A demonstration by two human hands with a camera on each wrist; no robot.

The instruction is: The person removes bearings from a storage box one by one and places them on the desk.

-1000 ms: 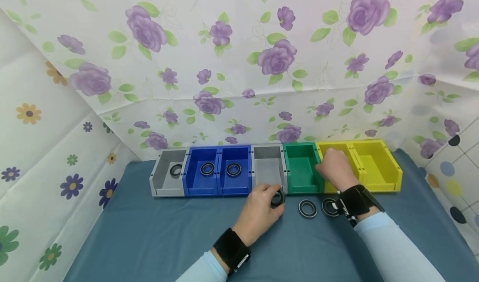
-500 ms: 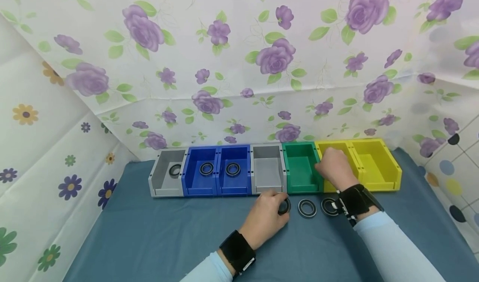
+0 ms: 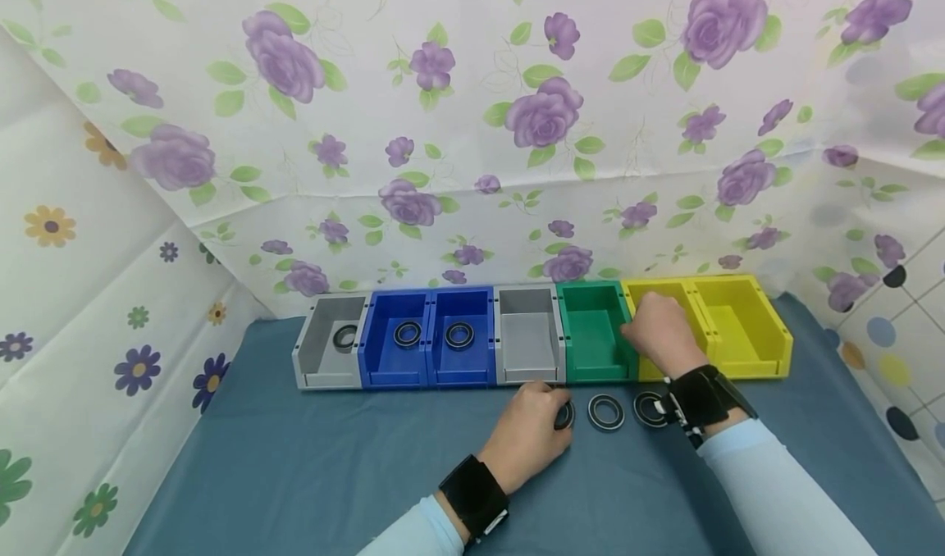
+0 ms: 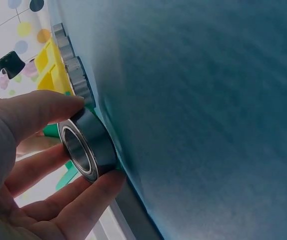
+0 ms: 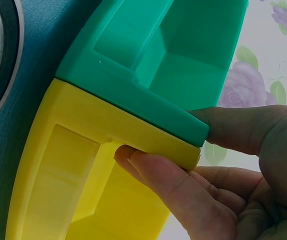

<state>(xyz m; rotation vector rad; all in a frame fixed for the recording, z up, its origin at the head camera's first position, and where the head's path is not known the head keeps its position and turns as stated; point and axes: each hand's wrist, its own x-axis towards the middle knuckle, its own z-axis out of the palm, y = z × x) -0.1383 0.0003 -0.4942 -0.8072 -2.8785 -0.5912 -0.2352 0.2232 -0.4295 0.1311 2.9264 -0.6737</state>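
Observation:
My left hand point(image 3: 522, 435) pinches a ball bearing point(image 4: 102, 145) between thumb and fingertips. In the left wrist view the bearing stands on edge, close over the blue cloth. It is in front of the middle grey bin point(image 3: 527, 373), partly hidden by my fingers in the head view. My right hand point(image 3: 664, 331) grips the adjoining walls of the green bin point(image 5: 133, 100) and the yellow bin point(image 5: 53, 170), with one digit inside the yellow one and another on the green side. Two more bearings lie on the cloth: one bearing point(image 3: 592, 413) to the left, another bearing point(image 3: 639, 408) beside my right wrist.
Bins stand in a row against the flowered backdrop point(image 3: 472, 113). The left grey bin point(image 3: 330, 378) and two blue bins point(image 3: 399, 375) hold one bearing each. A second yellow bin point(image 3: 753, 367) ends the row on the right. Blue cloth point(image 3: 295, 474) covers the table.
My left hand has moved slightly right and toward me with the bearing, from the middle grey bin's front edge down to the cloth. The right hand has kept its place.

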